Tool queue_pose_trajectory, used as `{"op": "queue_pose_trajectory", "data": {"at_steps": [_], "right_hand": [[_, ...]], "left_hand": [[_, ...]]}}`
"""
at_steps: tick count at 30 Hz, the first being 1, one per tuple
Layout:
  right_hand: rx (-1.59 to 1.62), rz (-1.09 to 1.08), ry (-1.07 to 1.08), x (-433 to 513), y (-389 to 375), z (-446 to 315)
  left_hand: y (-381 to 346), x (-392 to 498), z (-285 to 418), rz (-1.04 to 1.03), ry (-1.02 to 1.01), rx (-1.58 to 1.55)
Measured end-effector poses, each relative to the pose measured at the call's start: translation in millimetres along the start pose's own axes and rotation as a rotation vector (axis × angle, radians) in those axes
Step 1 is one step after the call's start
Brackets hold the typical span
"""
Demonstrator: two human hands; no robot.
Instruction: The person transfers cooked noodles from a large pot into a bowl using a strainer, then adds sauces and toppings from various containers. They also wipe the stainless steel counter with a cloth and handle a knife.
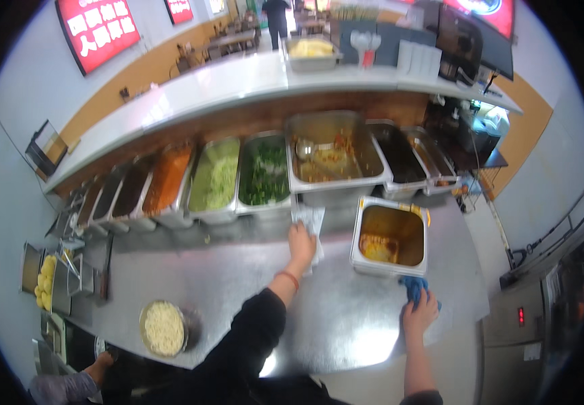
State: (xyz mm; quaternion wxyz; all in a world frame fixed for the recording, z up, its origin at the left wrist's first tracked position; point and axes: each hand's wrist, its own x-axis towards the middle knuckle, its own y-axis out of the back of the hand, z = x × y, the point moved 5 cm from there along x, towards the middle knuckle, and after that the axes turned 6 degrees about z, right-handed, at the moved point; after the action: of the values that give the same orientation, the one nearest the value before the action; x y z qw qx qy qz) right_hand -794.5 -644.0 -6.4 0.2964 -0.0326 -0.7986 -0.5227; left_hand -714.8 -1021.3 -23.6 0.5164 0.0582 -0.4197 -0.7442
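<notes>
My left hand (302, 245) is on a white paper slip (316, 218) that bears writing, in front of the pan of chopped greens. Its fingers look curled over the paper, but whether they grip it is hidden. A band circles that wrist. My right hand (421, 311) holds a crumpled blue cloth (414, 286) on the steel counter (342, 309). Just beyond the cloth stands a deep square steel pan (392, 269), with orange-brown residue at the bottom and a yellow smear on its rim.
Along the back run food pans, with shredded green vegetable (223, 177), chopped greens (266, 172), and a large pan (340, 179) holding a ladle (304, 150). A bowl of pale shredded food (163, 329) stands front left. Another person's hand (103, 360) shows at lower left.
</notes>
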Motion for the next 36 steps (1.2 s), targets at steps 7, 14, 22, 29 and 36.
{"op": "queue_pose_trajectory", "data": {"at_steps": [7,14,22,29,36], "right_hand": [[0.047,0.003,-0.022,2,8,-4],[0.038,0.012,-0.002,1,8,-3],[-0.047,0.030,0.024,-4,0,1],[-0.086,-0.098,0.209,-8,-2,-17],[0.356,-0.410,0.430,-110,21,-157]], "left_hand": [[-5,7,17,0.026,0.058,0.256],[-11,0,6,-0.130,0.082,0.273],[24,-26,41,-0.110,-0.095,0.034],[103,-152,37,-0.509,-0.192,-0.487],[207,-230,-41,-0.675,0.312,-0.765]]}}
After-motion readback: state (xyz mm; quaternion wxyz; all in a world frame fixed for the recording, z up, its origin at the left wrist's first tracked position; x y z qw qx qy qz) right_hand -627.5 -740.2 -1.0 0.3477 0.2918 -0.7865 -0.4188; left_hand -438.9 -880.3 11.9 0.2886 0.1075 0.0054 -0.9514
